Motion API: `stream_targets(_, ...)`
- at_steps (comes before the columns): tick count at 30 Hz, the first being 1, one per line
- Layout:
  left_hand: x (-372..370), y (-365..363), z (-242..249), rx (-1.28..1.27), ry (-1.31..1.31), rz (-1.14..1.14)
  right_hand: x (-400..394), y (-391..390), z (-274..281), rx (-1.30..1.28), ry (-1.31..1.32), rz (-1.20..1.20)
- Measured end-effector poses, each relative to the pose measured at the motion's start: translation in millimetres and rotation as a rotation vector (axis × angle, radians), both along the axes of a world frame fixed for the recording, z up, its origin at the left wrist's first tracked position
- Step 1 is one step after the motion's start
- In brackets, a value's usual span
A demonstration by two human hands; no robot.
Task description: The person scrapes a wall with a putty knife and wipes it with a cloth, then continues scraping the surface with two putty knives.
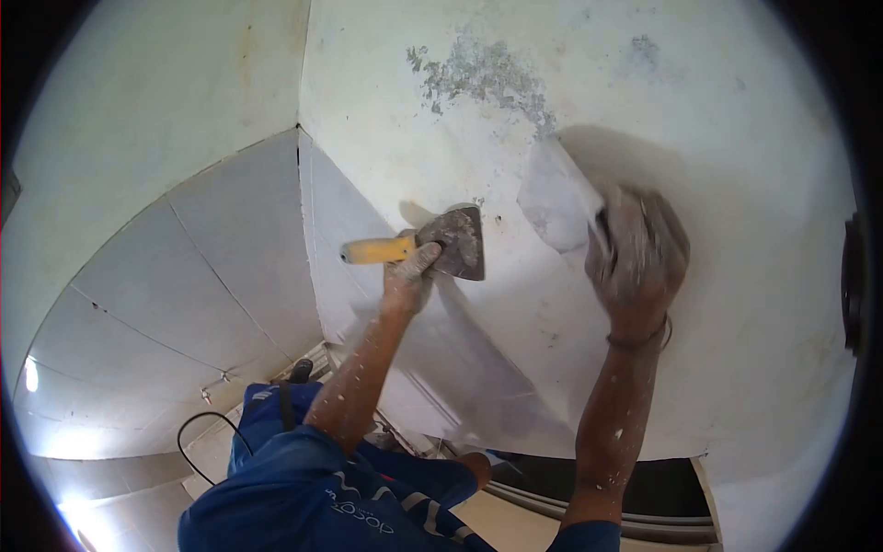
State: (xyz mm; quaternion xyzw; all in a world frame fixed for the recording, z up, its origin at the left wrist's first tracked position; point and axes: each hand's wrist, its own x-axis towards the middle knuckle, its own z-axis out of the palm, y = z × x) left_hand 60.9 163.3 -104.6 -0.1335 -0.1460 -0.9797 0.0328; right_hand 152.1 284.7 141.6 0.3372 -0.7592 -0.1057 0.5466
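Observation:
A putty knife with a yellow handle (375, 251) and a wide, stained metal blade (464, 244) is in my left hand (412, 274), its fingers closed round the base of the blade close to the wall. My right hand (639, 248), dusty white, grips a flat pale sheet or blade (563, 189) that lies against the wall (515, 322). What the sheet is made of, I cannot make out. Grey patches (492, 74) with flaked paint show on the wall above both hands.
Grey tiles (221, 248) cover the lower left wall, meeting the painted wall at a corner. Small taps (207, 396) stick out of the tiles. A dark framed opening (644, 492) lies at the lower right. A dark round object (853, 285) is at the right edge.

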Motion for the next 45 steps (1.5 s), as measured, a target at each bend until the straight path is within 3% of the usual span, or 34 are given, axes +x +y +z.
stream_targets(3,5,-12,-1,-0.099,0.075,-0.020,-8,6,2,-0.046,-0.077,0.010)
stream_targets(6,25,12,1,0.063,-0.186,-0.064,-5,3,-1,-0.022,-0.065,0.004)
stream_targets(15,29,23,21,0.083,-0.145,-0.079,-8,5,-3,-0.014,-0.070,0.008)
stream_targets(21,40,4,-4,-0.021,-0.211,-0.067,1,8,0,-0.088,-0.172,0.092)
stream_targets(25,37,24,15,0.113,-0.223,-0.087,-1,6,-2,-0.069,-0.154,0.046)
stream_targets(29,11,-7,11,-0.022,-0.191,0.133,-3,8,-5,-0.077,-0.144,0.049)
stream_targets(30,6,-18,10,-0.008,-0.284,0.153,-1,7,-4,-0.091,-0.152,0.047)
stream_targets(35,-16,-16,4,0.087,-0.264,0.076,-2,-3,-1,-0.064,-0.136,0.001)
stream_targets(40,-24,-13,52,0.039,-0.124,0.003,-1,-3,-2,-0.030,-0.083,-0.052)
stream_targets(43,-12,-18,53,0.012,-0.192,0.044,-2,0,-1,-0.069,-0.002,-0.015)
stream_targets(45,-20,-20,33,0.005,-0.176,0.033,-2,9,-3,-0.038,-0.128,-0.077)
